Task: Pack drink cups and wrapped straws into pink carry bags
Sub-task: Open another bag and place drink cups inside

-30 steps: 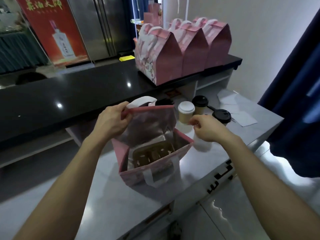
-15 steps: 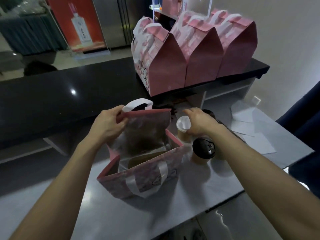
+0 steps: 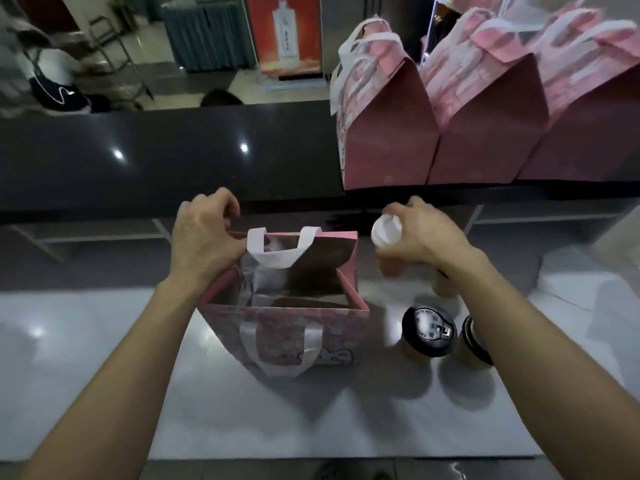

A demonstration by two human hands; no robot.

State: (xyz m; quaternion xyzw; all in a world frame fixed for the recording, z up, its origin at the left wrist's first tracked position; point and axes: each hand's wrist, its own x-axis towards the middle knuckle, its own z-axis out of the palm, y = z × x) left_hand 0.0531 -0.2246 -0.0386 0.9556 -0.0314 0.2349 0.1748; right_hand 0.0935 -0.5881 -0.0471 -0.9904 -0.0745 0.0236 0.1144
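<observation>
1. The left hand (image 3: 204, 237) pinches the back rim of the open pink carry bag (image 3: 284, 323) on the white counter (image 3: 311, 417).
2. The right hand (image 3: 426, 237) grips a white-lidded cup (image 3: 386, 233), lifted just right of the bag.

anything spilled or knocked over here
Nothing stands out. The black-lidded cup stands upright and lidded, the open pink bag sits square, and the right hand holds the white-lidded cup.

- Dim indoor light with a cool cast.
- 2 small glare spots on the black counter (image 3: 166, 157).
- Soft shadows fall toward the camera under the 2 black-lidded cups (image 3: 429, 331).
- Motion blur smears the white-lidded cup (image 3: 386, 232).
- Wide-angle bending at the edges.
</observation>
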